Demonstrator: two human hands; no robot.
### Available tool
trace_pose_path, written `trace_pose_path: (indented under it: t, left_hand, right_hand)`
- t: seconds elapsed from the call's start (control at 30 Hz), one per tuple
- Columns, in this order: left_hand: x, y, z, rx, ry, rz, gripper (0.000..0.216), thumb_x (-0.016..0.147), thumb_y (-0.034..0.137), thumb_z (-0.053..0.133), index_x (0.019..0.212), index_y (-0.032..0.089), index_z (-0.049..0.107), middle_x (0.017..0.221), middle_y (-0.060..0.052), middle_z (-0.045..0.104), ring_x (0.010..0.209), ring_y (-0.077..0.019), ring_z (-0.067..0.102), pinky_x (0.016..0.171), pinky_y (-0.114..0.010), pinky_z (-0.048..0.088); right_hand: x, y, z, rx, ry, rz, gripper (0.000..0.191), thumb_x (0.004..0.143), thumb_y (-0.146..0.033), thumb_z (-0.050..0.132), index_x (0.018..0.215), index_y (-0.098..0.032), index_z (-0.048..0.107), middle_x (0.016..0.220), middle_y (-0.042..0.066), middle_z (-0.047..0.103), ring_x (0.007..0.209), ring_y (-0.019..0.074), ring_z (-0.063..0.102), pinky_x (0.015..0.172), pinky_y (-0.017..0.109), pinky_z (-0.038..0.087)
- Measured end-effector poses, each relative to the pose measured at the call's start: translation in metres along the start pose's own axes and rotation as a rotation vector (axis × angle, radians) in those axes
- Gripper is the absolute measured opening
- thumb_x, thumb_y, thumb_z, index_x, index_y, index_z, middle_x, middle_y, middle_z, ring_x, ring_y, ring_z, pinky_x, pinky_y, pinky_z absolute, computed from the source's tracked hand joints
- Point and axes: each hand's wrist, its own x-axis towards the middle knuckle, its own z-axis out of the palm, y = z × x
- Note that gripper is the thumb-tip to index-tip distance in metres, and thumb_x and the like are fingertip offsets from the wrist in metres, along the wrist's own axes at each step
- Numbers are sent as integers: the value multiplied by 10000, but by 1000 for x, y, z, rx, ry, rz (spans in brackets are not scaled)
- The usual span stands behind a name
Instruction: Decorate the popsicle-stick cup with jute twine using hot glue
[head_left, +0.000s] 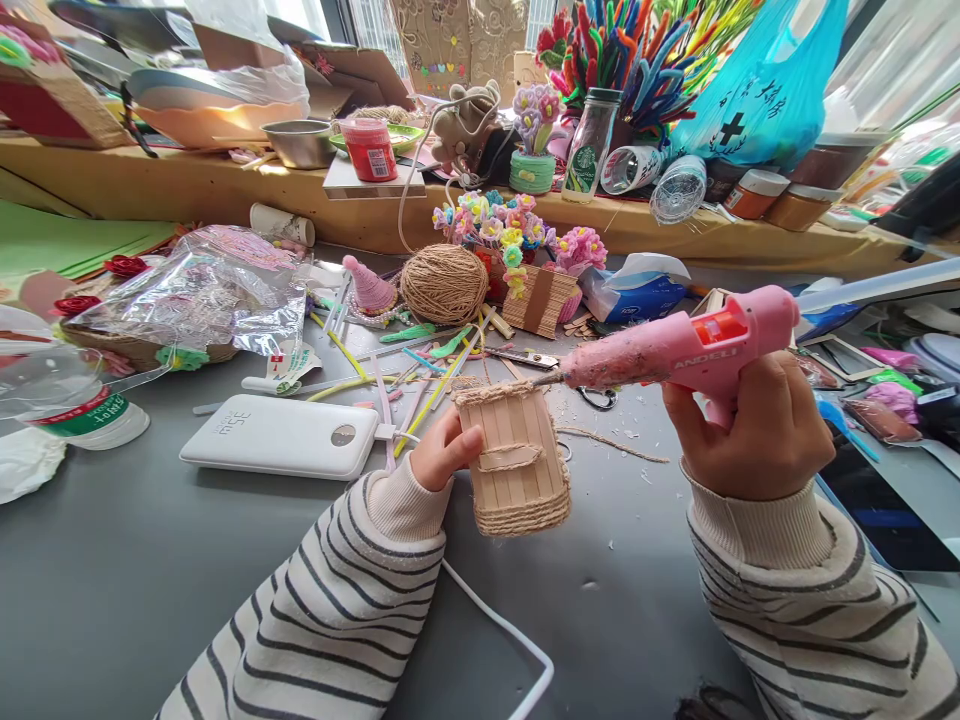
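Note:
My left hand (pixel 444 450) is closed on the left side of a small craft-stick box (pixel 517 455), thumb on its front face. Twine wraps the box's lower edge in several rows, and more twine runs along its top rim. A short stick strip edged with twine crosses the front. In my right hand (pixel 754 425) is a pink hot glue gun (pixel 675 345), fingers wrapped round its handle. Its nozzle points left and meets the box's top right rim, and a clear glue stick (pixel 877 285) sticks out of its back. A loose twine end (pixel 615 440) lies to the right of the box.
A white power bank (pixel 281 437) with a cable lies left of my left hand. Behind the box are a twine ball (pixel 444 284), scissors (pixel 525 357) and scattered strips. A plastic bottle (pixel 90 400) lies far left; a dark phone (pixel 889 500) lies right. Jars and pipe cleaners line the ledge.

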Motion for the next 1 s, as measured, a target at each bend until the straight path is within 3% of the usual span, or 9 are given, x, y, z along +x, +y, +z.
trace_pose_path:
  t: [0.23,0.43,0.53,0.63,0.73,0.87,1.0]
  left_hand:
    - [3,-1,1,-2,18,54,595,608,590,619,1023,166,578,1036,-75,656,1119,-332,499,920,-431,394]
    - [0,0,0,-66,23,62,507,601,542,657,959,183,647,868,-68,706,909,-287,630,896,-438,430]
    - [-6,5,6,-180,47,38,501,598,550,653,940,183,663,876,-91,705,953,-316,618,877,-445,454]
    - [-12,12,12,-347,128,-2,560,567,564,668,948,154,664,910,-118,698,1073,-343,550,906,-447,448]
    - [-10,17,13,-468,260,10,588,571,550,676,998,146,645,952,-109,692,1156,-329,484,964,-444,409]
    - [1,19,8,-511,448,140,478,623,504,658,934,142,653,940,-84,696,1227,-299,409,1038,-443,326]
    - [9,22,9,-520,588,263,425,702,498,576,930,147,648,939,-82,695,1286,-266,320,1066,-429,282]
  right_hand:
    - [-2,4,3,-11,78,-47,241,807,-333,498,967,-164,560,665,51,519,627,194,571,564,305,447]
    - [-2,9,10,-47,60,-5,291,796,-363,519,1011,-170,551,738,82,565,699,217,587,615,324,473]
    - [1,14,16,-38,-58,114,332,789,-459,494,963,-182,553,716,69,560,673,214,572,592,321,463]
    - [1,22,26,24,-211,253,427,727,-598,480,738,-175,540,591,24,496,537,155,489,509,277,404]
    - [-3,30,36,179,-460,444,501,655,-691,475,601,-193,463,516,-21,437,456,102,395,455,241,332]
    - [-7,33,44,480,-791,740,490,700,-671,435,621,-190,473,478,-39,433,406,79,380,415,217,310]
    - [-5,28,47,708,-884,918,434,758,-592,417,648,-182,508,436,-53,411,362,66,356,367,204,281]
